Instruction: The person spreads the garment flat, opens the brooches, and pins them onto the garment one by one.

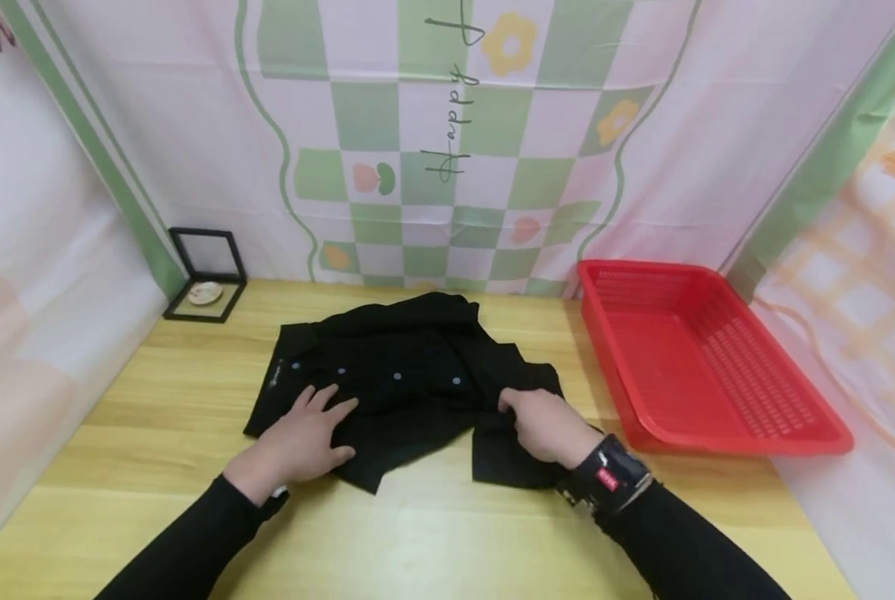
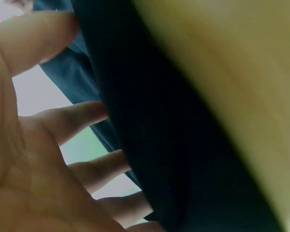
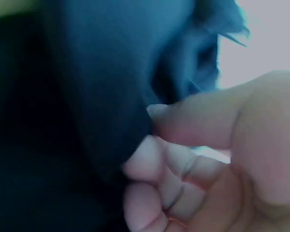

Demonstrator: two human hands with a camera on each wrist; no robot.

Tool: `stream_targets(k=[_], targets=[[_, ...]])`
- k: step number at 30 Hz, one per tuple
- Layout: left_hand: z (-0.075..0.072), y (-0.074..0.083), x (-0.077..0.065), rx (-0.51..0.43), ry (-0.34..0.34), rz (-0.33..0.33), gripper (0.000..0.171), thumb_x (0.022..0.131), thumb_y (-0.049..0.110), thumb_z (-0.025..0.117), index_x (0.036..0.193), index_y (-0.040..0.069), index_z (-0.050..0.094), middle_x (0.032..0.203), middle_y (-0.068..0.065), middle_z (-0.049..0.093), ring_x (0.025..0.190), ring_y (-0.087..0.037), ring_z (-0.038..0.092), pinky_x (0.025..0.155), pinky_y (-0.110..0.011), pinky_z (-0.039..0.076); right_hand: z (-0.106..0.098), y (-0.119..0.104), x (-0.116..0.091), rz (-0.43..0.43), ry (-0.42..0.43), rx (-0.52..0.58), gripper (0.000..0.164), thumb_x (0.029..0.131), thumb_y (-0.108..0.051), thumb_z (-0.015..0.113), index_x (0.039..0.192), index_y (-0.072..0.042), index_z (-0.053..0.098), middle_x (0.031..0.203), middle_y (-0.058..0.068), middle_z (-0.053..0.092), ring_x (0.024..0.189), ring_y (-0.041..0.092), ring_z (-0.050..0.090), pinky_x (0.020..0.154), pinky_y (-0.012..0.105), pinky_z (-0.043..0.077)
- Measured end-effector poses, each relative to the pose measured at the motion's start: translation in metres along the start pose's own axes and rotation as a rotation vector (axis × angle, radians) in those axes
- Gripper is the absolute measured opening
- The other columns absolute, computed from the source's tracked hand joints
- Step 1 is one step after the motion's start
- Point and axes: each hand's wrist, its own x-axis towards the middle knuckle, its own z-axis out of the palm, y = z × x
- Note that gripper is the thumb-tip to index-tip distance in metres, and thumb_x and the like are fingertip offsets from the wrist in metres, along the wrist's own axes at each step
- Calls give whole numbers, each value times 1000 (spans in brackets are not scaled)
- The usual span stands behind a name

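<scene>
A black buttoned shirt [image 1: 417,417] lies on the wooden table, with a row of pale buttons along it and a small white mark near its left edge. My left hand [image 1: 301,437] rests on the shirt's left part, fingers spread. In the left wrist view, the fingertips of the left hand [image 2: 48,135] touch the dark cloth. Toward the shirt's right end, my right hand [image 1: 548,423] pinches the fabric. The right wrist view shows the right hand [image 3: 208,154] with thumb and curled fingers gathered at a fold of the cloth.
A red plastic basket [image 1: 687,367] with perforated sides stands at the right of the table [image 1: 417,542]. At the back left is a black-framed stand [image 1: 206,279] holding a small round pale item [image 1: 204,292]. Patterned curtains [image 1: 447,183] close off the back and sides.
</scene>
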Motion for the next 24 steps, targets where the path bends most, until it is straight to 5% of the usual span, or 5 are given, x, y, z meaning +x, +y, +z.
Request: stream_targets(k=[3, 7, 13, 17, 24], targets=[[3, -4, -1, -4, -20, 13, 70, 91, 35, 73, 149, 8, 46, 156, -26, 28, 141, -54, 19, 107, -64, 29, -19, 13, 5, 61, -3, 227, 27, 83, 3, 53, 103, -9, 67, 82, 4, 64, 76, 22, 60, 72, 38, 50], [5, -7, -1, -10, -44, 17, 71, 91, 36, 73, 150, 9, 45, 158, -24, 25, 143, -52, 17, 104, -68, 30, -45, 23, 8, 247, 107, 848, 34, 92, 1, 45, 124, 4, 58, 84, 6, 55, 63, 17, 50, 60, 30, 44], [9, -7, -5, -18, -17, 5, 71, 90, 34, 74, 150, 9, 46, 158, -23, 25, 145, -48, 15, 103, -70, 28, -53, 25, 16, 356, 522, 1680, 47, 104, -1, 42, 147, 1, 23, 110, 3, 48, 93, 18, 60, 77, 25, 47], [11, -9, -6, -27, -9, 10, 72, 90, 37, 75, 150, 9, 46, 159, -23, 24, 145, -45, 15, 105, -69, 27, -45, 19, 14, 363, 533, 1414, 65, 101, -1, 47, 156, -4, 12, 148, 11, 27, 128, 29, 48, 98, 32, 41], [10, -10, -6, -52, -53, 18, 87, 83, 51, 77, 154, 14, 41, 160, -23, 19, 145, -48, 12, 105, -72, 22, -26, 4, 1, 224, -9, 384, 69, 90, -27, 72, 146, -1, 42, 138, 28, 49, 120, 40, 53, 97, 56, 44]])
